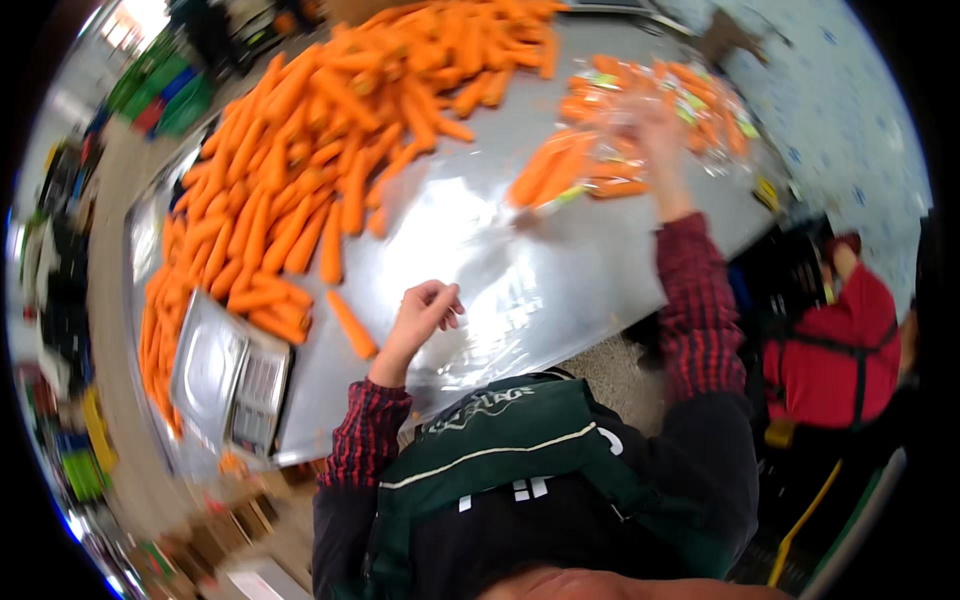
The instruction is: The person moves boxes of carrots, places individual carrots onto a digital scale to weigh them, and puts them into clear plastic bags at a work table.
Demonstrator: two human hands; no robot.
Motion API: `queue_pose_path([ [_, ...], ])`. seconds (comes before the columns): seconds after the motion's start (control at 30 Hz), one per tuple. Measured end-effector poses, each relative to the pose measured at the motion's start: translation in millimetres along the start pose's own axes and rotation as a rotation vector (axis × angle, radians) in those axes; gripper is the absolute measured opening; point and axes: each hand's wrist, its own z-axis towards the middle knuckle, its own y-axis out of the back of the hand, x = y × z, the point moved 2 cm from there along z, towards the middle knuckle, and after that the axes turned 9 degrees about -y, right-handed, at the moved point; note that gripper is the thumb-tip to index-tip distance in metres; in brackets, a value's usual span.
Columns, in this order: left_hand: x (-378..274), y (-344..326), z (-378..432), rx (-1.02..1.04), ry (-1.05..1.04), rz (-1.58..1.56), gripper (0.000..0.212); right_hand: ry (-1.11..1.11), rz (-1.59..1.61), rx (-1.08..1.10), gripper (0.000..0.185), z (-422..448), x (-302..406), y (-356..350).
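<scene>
Over the metal table [600, 262], my left hand [426, 311] is near its front edge with fingers loosely curled and nothing seen in it. A single carrot [351, 324] lies just to its left. My right hand [654, 124] reaches to the bagged carrots [701, 97] at the back right; it is blurred, and whether it grips a bag is unclear. Just left of that hand is a clear bag of carrots [551, 169] with a green-yellow strip. A large heap of loose carrots [300, 150] covers the left and back of the table.
A digital scale [236, 375] with a metal pan stands at the table's front left, against the carrots. A person in a red garment [840, 352] is at the right, beyond the table. Green tubs [184, 101] and cardboard boxes [225, 529] stand on the floor to the left.
</scene>
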Motion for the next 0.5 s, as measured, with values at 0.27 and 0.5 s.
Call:
queue_pose_path([
  [0.27,115.9,78.5,-122.4,-0.317,0.197,0.101,0.032,0.057,-0.668,-0.770,0.032,69.5,-40.3,191.4],
  [0.5,82.1,127.0,-92.1,-0.637,0.228,1.057,0.079,0.521,-0.783,0.418,0.026,-24.0,-99.6,-249.0],
])
